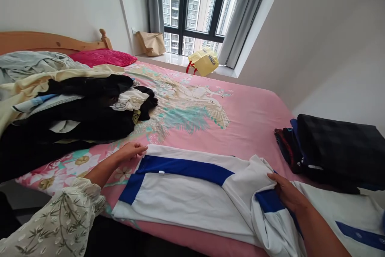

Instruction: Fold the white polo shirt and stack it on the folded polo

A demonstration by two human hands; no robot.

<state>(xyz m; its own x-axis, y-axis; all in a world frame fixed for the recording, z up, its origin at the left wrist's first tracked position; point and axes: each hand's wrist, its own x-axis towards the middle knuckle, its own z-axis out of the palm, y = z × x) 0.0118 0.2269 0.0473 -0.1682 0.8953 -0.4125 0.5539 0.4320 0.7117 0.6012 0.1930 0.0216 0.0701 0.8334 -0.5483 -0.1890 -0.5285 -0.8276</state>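
A white shirt (192, 197) with broad blue bands lies partly folded along the bed's near edge. My left hand (134, 151) pinches its far left corner between thumb and fingers. At the other end, my right hand (285, 193) grips a bunched fold of the shirt, thumb on top. The cloth is fairly flat on the left and middle and crumpled around my right hand. A small white tag shows on the blue band.
A pile of loose clothes (90, 108) covers the bed's left side. Folded dark clothes (339, 148) are stacked at the right, with another white-and-blue garment (345, 209) nearer me. A yellow bag (204, 62) and brown paper bag (152, 44) sit by the window.
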